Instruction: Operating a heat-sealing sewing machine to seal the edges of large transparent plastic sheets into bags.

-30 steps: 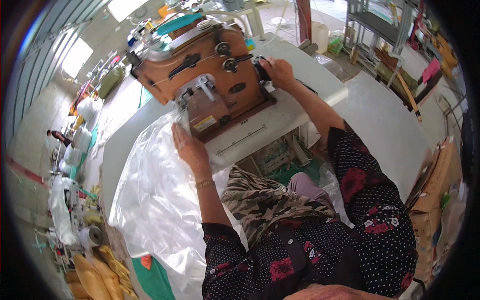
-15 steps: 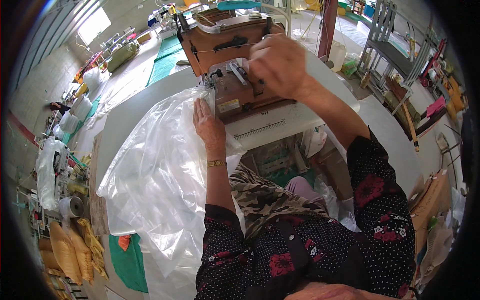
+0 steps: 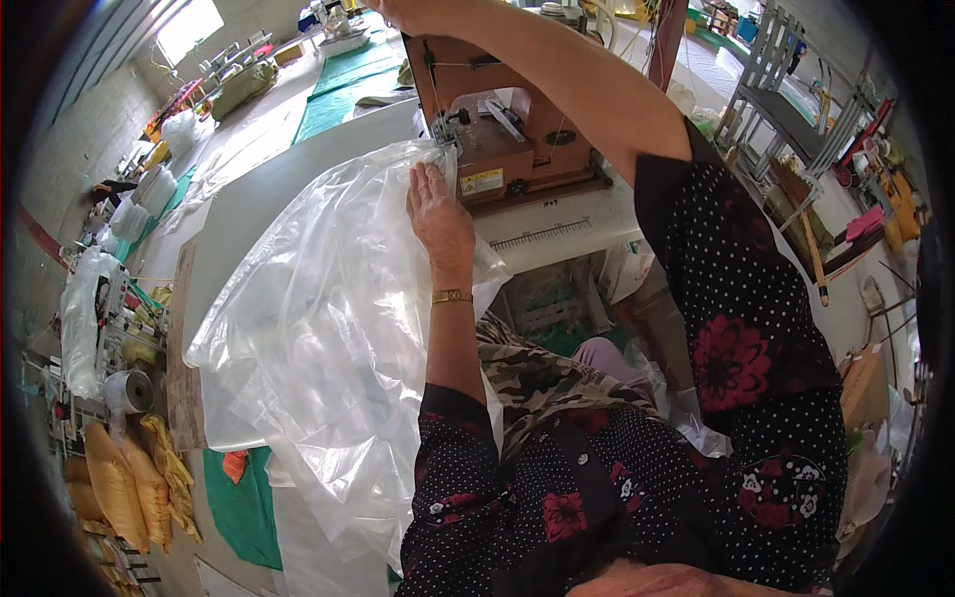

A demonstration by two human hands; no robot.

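A large clear plastic sheet [image 3: 298, 308] spreads over the left of the work table and drapes off its front edge. On its upper right part my left hand [image 3: 440, 214] lies flat, fingers stretched forward, close to the needle area of a brown sewing machine [image 3: 577, 159]. The sheet's top corner reaches the machine's presser foot [image 3: 445, 131]. My right arm stretches up across the machine, and my right hand [image 3: 418, 14] is at the picture's top edge near the machine head's upper left. Its fingers are largely cut off, so their grip is hidden.
The white table [image 3: 383, 132] carries a printed ruler strip [image 3: 542, 233] along the machine's front. Stuffed yellow sacks [image 3: 119, 483] and a white roll [image 3: 129, 391] stand at the left. A grey metal chair [image 3: 786, 114] stands at the far right. Green cloth [image 3: 244, 507] covers some floor.
My right hand has gone from the machine's right side up and left to the top edge. My left hand stays flat on the plastic sheet. The view has shifted slightly.
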